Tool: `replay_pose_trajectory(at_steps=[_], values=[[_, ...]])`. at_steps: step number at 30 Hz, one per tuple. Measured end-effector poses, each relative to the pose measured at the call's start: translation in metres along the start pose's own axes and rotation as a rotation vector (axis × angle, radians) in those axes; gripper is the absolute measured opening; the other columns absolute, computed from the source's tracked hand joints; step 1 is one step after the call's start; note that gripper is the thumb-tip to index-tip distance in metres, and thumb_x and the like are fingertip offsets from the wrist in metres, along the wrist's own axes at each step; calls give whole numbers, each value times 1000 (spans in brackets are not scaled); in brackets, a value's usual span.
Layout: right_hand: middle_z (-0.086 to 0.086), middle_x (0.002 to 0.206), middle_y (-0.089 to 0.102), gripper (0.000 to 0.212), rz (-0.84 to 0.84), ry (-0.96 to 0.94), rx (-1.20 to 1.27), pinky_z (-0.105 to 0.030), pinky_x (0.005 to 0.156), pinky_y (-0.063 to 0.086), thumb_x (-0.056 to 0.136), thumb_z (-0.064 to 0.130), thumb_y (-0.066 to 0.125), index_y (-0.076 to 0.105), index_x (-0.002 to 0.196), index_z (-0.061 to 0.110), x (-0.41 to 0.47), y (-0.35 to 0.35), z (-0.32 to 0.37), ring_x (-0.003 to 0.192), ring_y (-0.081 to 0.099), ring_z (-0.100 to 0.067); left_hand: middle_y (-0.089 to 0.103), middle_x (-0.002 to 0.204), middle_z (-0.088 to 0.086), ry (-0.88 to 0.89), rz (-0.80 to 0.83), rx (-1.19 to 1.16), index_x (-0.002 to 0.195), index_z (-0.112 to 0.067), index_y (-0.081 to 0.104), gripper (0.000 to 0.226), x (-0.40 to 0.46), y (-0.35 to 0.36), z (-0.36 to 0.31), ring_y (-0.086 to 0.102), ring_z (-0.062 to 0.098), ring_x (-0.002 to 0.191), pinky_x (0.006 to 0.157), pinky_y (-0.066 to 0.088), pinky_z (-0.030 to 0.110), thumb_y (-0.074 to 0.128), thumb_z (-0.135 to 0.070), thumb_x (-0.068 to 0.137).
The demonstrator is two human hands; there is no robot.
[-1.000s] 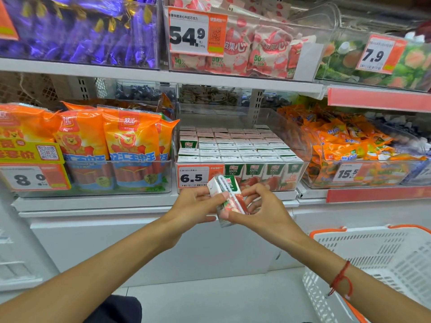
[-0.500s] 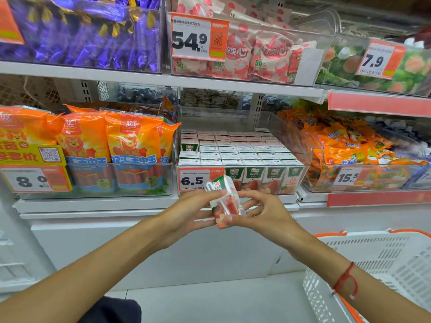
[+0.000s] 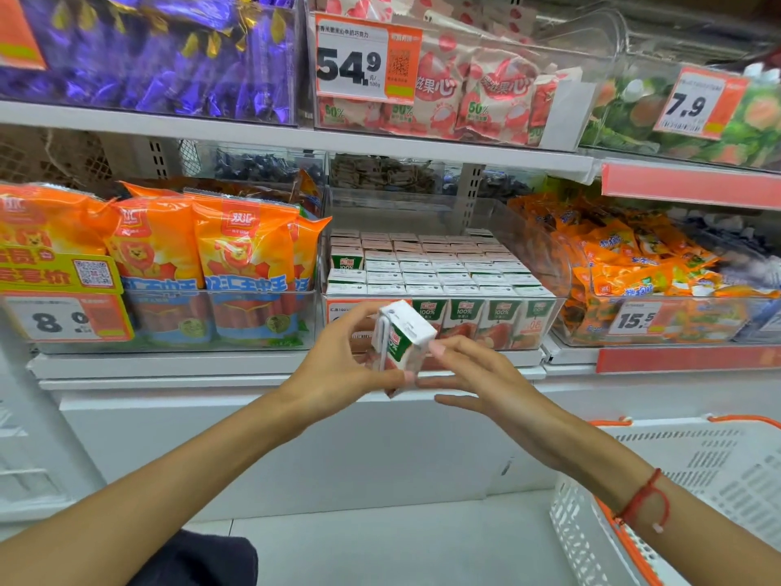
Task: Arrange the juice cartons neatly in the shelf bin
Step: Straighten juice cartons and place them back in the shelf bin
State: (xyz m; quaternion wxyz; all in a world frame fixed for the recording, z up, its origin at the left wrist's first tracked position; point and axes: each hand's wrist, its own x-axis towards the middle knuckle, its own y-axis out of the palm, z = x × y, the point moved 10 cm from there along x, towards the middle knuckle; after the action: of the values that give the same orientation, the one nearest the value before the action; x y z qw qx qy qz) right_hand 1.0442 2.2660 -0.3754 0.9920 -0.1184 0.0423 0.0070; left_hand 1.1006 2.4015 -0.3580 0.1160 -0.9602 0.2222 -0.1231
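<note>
A small juice carton (image 3: 403, 342), white on top with a green and red front and a straw on its side, is held upright just in front of the shelf bin. My left hand (image 3: 338, 370) grips it from the left, fingers curled round it. My right hand (image 3: 473, 374) touches its right side with straight fingertips. The clear shelf bin (image 3: 553, 289) behind holds several rows of the same cartons (image 3: 439, 272), packed upright. One carton (image 3: 346, 260) at the bin's left stands higher than its row.
Orange sausage packs (image 3: 203, 255) fill the bin to the left, orange snack bags (image 3: 634, 264) the bin to the right. A white basket with orange handles (image 3: 693, 480) stands at lower right. The upper shelf (image 3: 296, 139) overhangs the bins.
The carton has been turned from tilted to upright and lifted a little toward the bin. My right hand's fingers have straightened, leaving only fingertips on it.
</note>
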Motion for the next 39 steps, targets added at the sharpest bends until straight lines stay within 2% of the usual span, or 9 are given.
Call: replay_pose_trajectory(at_steps=[2,6,12,18,22,25,28,33,39], values=[[1,114,70,46,-25,-5,42,-32,97,51,75,58,58,66,99,19,0,-1,3,107,67,-11,58,116,-25,128,-4,86,116,-47,51,71,-1,2,-12,56,0,110,77,48,5,87,-10,68],[4,100,75,29,-71,-52,68,-33,98,51,72,58,59,66,72,29,-1,-7,11,100,69,-9,58,116,-21,325,-18,219,115,-42,51,66,-6,9,-30,54,0,112,87,47,11,84,-8,69],[5,100,75,26,-79,-91,57,-32,96,51,72,58,59,66,62,35,-2,-11,15,100,69,-9,55,120,-20,357,-28,259,118,-41,51,65,-5,12,-31,51,-1,114,89,45,9,83,-10,71],[6,109,72,29,-84,-101,48,-22,89,55,99,36,45,66,105,17,-1,-11,12,97,70,-6,53,124,-17,128,25,93,118,-50,49,65,2,14,-8,50,-8,112,81,42,0,84,-18,74],[11,114,69,24,-44,-212,-48,-24,93,52,101,22,47,61,120,26,-5,-5,22,107,65,-5,67,116,-14,-19,19,-93,129,-40,54,60,4,6,2,63,2,107,79,52,10,80,-25,77],[14,118,66,41,-7,-307,-118,-13,86,49,94,8,59,54,127,33,-8,1,33,107,62,0,71,114,-6,-130,-12,-315,137,-46,44,68,4,-2,11,68,5,102,84,55,22,76,-33,78],[11,114,68,48,-22,-338,-149,-13,83,50,90,9,66,55,127,37,-9,1,38,103,63,-1,76,102,-4,-221,15,-400,134,-43,46,59,2,2,18,72,11,95,76,59,26,72,-36,82],[25,98,72,28,-96,-338,-91,-10,75,50,79,35,68,66,106,41,-7,-2,43,92,68,2,77,93,3,-457,48,-475,116,-27,62,55,-7,12,38,74,15,84,61,58,24,75,-52,69],[-1,76,76,40,-208,-186,9,-13,57,51,70,60,66,79,80,23,-3,-14,30,65,71,-12,77,88,5,-697,187,-275,103,-16,64,77,-23,22,60,74,13,74,56,56,26,61,-81,61]])
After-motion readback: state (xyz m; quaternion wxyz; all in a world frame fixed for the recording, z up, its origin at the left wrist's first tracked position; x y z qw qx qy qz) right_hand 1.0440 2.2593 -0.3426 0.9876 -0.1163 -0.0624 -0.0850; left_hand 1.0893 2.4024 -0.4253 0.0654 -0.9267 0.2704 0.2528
